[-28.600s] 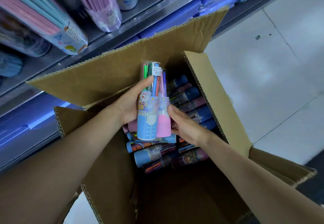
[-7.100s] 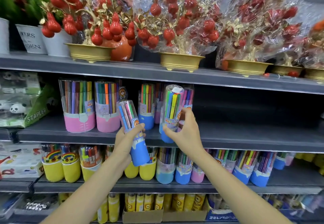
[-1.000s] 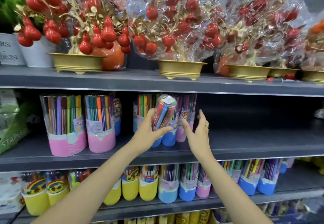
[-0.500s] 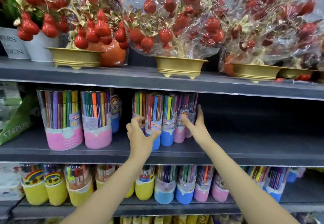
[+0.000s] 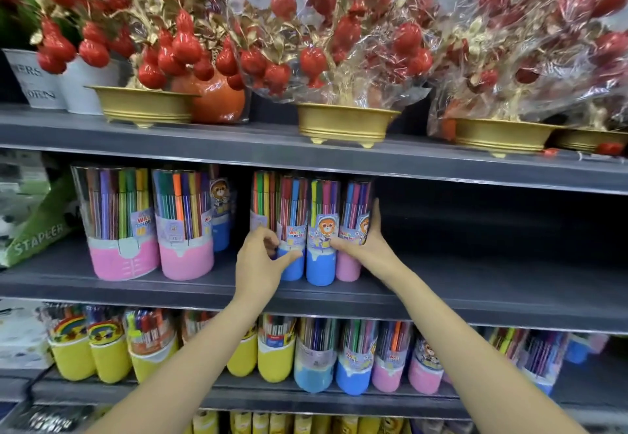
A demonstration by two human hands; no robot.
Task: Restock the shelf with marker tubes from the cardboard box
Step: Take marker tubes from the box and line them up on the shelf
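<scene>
Middle shelf [image 5: 475,284], dark grey, carrying a tight row of upright marker tubes near its centre. From left in that row: a tube mostly hidden behind the left hand, then a blue-based tube [image 5: 293,229], a second blue-based tube [image 5: 322,233] with a cartoon label, then a pink-based tube [image 5: 353,229] at the right end, each touching the next.

Left hand [image 5: 260,263] reaching up from below, thumb and curled fingers pinching the lower part of the first blue-based tube just above its base. Right hand [image 5: 365,246] clamped on the pink-based tube, fingers stretched up its right side, thumb lying across the front toward the neighbouring blue-based tube.

Further left on the same shelf, well apart from the hands: two larger pink-based marker tubs [image 5: 149,226] side by side, a smaller blue-based tube tucked behind the right one. Green stapler package [image 5: 37,236] at the far left edge.

Right part of the middle shelf bare and dark.

Shelf above: gold bowls [image 5: 343,124] holding red fruit ornaments wrapped in clear film, white pots at the left. Shelf below: a row of yellow-based tubes [image 5: 102,355] at the left, blue- and pink-based tubes toward the right.
</scene>
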